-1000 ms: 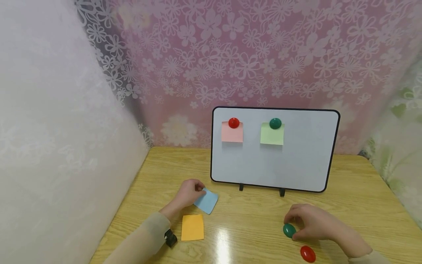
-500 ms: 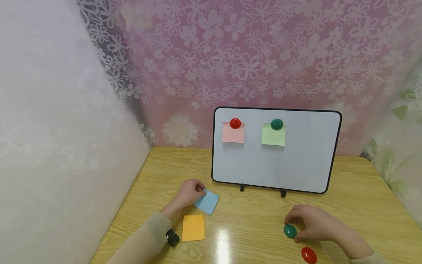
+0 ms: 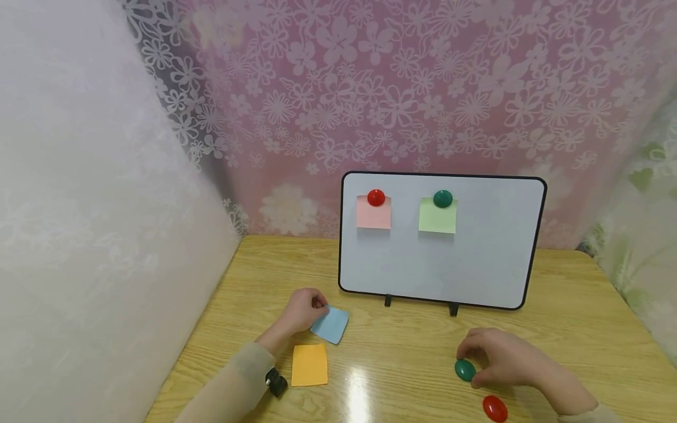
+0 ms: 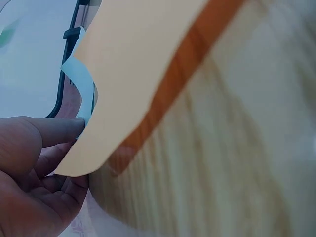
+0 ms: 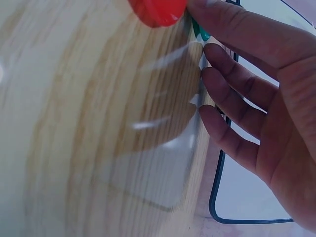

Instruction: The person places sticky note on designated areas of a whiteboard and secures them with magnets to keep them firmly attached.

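Observation:
Between thumb and fingers, my left hand [image 3: 304,311] pinches a light blue sticky note [image 3: 331,325] by its upper left corner, low over the table. The left wrist view shows the blue note [image 4: 83,91] curling behind the thumb. An orange sticky note [image 3: 309,365] lies just nearer to me. My right hand [image 3: 501,356] has thumb and index finger at the edges of a round green magnet [image 3: 465,370] on the tabletop, its other fingers loosely bent. Close below that hand lies a red magnet [image 3: 495,408].
A black-framed whiteboard [image 3: 492,252] stands on small black feet at the back. A red magnet [image 3: 376,197] holds a pink note [image 3: 373,217] on it, and a green magnet [image 3: 442,198] a light green note [image 3: 437,221]. Flowered curtain [image 3: 338,106] hangs behind the wooden table [image 3: 402,364].
The blue note tilts slightly in my left fingers. My right hand stays at the green magnet, and both arms keep nearly the same place.

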Tool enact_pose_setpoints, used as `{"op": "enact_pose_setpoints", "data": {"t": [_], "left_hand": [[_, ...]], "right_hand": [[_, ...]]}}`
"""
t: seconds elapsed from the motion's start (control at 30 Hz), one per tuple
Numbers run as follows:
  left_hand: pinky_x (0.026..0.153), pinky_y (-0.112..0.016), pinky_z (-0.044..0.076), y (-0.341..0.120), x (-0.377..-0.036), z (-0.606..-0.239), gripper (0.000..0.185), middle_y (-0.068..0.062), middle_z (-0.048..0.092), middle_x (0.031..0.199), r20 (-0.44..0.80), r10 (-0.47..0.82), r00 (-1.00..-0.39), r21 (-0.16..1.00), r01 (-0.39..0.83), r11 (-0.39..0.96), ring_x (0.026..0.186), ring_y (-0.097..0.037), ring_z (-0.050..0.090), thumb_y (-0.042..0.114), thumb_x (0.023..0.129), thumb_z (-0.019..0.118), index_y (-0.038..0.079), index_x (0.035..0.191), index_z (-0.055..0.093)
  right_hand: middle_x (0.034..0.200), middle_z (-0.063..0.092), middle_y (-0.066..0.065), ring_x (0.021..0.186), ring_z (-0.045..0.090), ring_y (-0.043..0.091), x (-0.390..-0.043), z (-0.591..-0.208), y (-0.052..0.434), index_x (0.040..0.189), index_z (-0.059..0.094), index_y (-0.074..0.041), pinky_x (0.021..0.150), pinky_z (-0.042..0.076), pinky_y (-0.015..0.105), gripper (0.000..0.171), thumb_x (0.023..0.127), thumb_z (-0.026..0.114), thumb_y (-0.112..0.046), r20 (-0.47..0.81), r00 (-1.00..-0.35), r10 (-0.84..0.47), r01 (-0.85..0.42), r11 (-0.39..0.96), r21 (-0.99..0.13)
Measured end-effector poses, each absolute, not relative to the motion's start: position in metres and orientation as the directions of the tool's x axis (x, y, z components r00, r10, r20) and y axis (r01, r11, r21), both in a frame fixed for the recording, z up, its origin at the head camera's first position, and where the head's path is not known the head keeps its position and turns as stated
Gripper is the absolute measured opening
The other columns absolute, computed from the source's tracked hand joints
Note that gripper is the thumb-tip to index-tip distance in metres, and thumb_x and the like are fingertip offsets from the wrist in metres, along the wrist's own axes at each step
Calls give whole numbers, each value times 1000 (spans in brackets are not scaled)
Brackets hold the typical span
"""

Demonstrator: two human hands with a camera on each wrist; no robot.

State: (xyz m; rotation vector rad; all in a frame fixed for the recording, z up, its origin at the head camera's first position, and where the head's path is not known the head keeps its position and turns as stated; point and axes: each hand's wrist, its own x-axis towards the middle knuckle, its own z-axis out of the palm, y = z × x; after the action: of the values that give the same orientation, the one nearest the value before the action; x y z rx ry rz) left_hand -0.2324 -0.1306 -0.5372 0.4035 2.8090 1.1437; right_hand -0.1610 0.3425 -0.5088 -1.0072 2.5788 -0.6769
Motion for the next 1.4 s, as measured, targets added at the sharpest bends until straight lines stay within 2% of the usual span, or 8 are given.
{"op": "enact_pose_setpoints", "data": {"t": [0.33,1.0,1.4], "left_hand": [[67,-30,49,-132,-231,-538,7,3,63,80,24,271,-962,712,207,671,72,-13,55,9,97,78,8,91,75],[67,-29,48,-134,-234,-539,7,3,63,80,-4,256,-967,737,170,654,72,-14,55,9,97,80,9,91,75],[65,-29,49,-135,-234,-541,7,2,64,80,26,247,-969,750,182,635,71,-14,56,10,97,80,9,92,76]], "right_hand": [[104,64,-24,94,59,1,-163,-506,342,107,78,-33,83,56,33,37,76,97,-40,-136,-711,-690,-526,650,-548],[104,64,-24,93,58,0,-171,-511,344,106,76,-35,81,56,32,35,78,96,-39,-125,-699,-704,-542,635,-550],[102,64,-24,91,59,0,-172,-509,343,106,76,-33,78,55,31,34,80,96,-42,-114,-706,-699,-551,644,-531]]}}
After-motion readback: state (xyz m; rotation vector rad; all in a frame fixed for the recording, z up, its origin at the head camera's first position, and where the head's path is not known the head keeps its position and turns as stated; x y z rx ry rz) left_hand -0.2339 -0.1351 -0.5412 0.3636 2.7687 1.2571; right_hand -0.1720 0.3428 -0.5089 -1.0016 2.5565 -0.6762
